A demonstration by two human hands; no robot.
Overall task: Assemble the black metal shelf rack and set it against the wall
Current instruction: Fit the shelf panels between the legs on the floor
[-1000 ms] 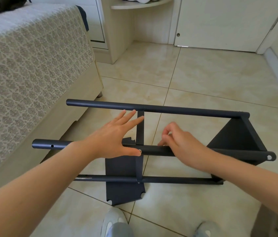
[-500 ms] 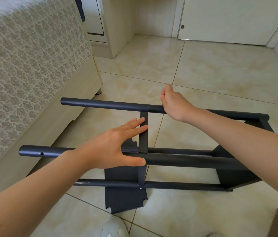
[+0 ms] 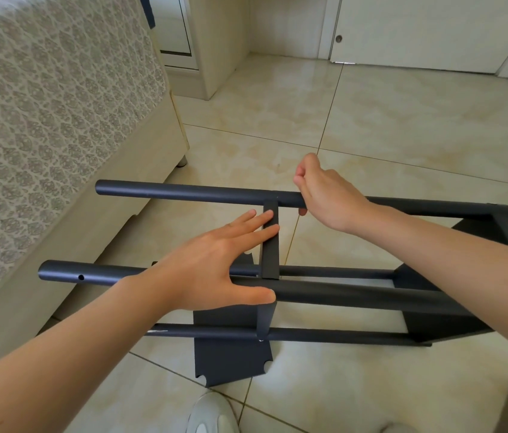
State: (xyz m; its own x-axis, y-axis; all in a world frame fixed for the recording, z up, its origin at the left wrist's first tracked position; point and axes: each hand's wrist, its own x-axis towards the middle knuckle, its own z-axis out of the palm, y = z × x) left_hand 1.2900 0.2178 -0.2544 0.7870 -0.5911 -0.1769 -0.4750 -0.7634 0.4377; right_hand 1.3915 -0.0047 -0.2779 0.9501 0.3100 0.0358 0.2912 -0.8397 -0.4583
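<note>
R hand (image 3: 330, 195) is wrapped round the far tube (image 3: 184, 192), knuckles up, a fingertip showing under it, wrist bent down. That's prob. to steady the rack (image 3: 340, 335) so it can't roll while the mid shelf gets nudged. Just left of that grip the shelf (image 3: 270, 245) edge meets the tube. L hand (image 3: 215, 264) lies flat there, fingers straight & together w/ tips against the shelf edge, thumb spread along the near tube (image 3: 355, 296), holding nothing. It looks like a push to square things up, not a grab. Both forearms reach forward & down. Below the hands the rack lies on its side on the floor (image 3: 402, 120), tubes approx. level, end panel (image 3: 452, 320) off to the right of the grip, open tube ends to the left nr the bed (image 3: 43, 104). It's not upright yet & not against any wall.
</note>
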